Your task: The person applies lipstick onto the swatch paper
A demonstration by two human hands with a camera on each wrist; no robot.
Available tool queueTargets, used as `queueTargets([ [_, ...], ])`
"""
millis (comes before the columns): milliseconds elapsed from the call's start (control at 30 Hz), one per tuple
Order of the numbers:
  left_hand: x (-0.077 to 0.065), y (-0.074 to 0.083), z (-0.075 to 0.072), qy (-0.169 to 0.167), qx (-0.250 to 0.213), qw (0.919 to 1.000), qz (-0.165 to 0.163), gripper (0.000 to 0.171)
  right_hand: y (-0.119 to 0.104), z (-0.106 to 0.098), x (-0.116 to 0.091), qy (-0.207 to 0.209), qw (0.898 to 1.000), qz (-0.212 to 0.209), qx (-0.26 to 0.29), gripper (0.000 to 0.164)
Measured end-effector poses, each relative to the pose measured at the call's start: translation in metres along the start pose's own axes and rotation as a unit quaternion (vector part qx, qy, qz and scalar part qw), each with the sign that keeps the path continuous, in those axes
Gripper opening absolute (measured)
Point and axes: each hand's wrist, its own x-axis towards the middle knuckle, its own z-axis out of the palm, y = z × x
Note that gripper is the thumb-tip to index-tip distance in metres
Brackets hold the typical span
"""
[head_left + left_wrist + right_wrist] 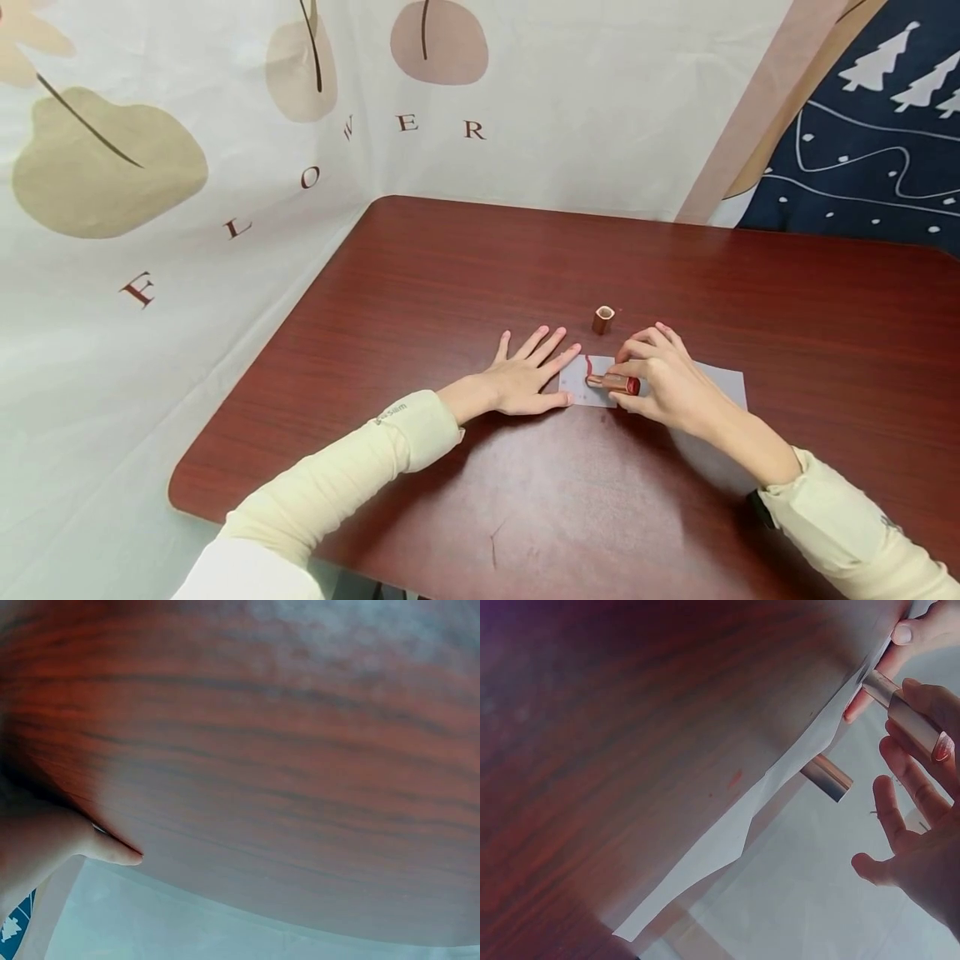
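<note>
On glossy woodgrain table (465, 275) | left hand (525, 383) splayed flat, touching white paper (602, 367) | right hand (671, 383) pinching metallic lipstick (618, 383)

I can read brown capitals (406, 122), F, L, O, W, E, R, running along the white cloth (600, 125) left of and behind the surface (450, 275). Small print (393, 411) on the left cuff (429, 433), over the surface, isn't clear.
</note>
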Motion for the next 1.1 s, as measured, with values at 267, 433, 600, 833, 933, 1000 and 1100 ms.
queueTargets([
  [267,0.001,0.0001,-0.0014,-0.003,0.003,1.0,-0.001,0.073,-0.0002,-0.0007,0.0001,-0.002,1.0,0.0,0.004,0.02],
  [433,0.0015,-0.0009,-0.0028,-0.005,0.007,0.9999,-0.008,0.072,0.0002,-0.0017,0.0018,-0.008,1.0,-0.003,0.003,0.02],
  [600,0.0009,-0.0012,-0.0026,-0.011,0.007,0.9999,-0.009,0.072,-0.0001,-0.0007,0.002,-0.009,1.0,-0.007,0.001,0.02],
  [833,0.0031,-0.0001,-0.0029,-0.009,0.01,0.9999,-0.006,0.072,0.0006,-0.0021,0.0009,-0.007,1.0,-0.005,-0.004,0.019],
  [933,0.003,-0.0002,-0.0025,-0.012,0.006,0.9999,-0.005,0.073,0.0004,-0.002,-0.0002,-0.006,1.0,-0.007,0.0,0.019],
  [1000,0.0026,-0.0004,-0.0017,-0.012,0.006,0.9999,-0.005,0.073,0.0,-0.0016,-0.0007,-0.008,1.0,-0.007,0.002,0.02],
  [1100,0.0021,-0.0006,-0.0001,-0.013,0.006,0.9999,-0.006,0.073,-0.0006,-0.0008,-0.0014,-0.011,1.0,-0.005,0.001,0.02],
])
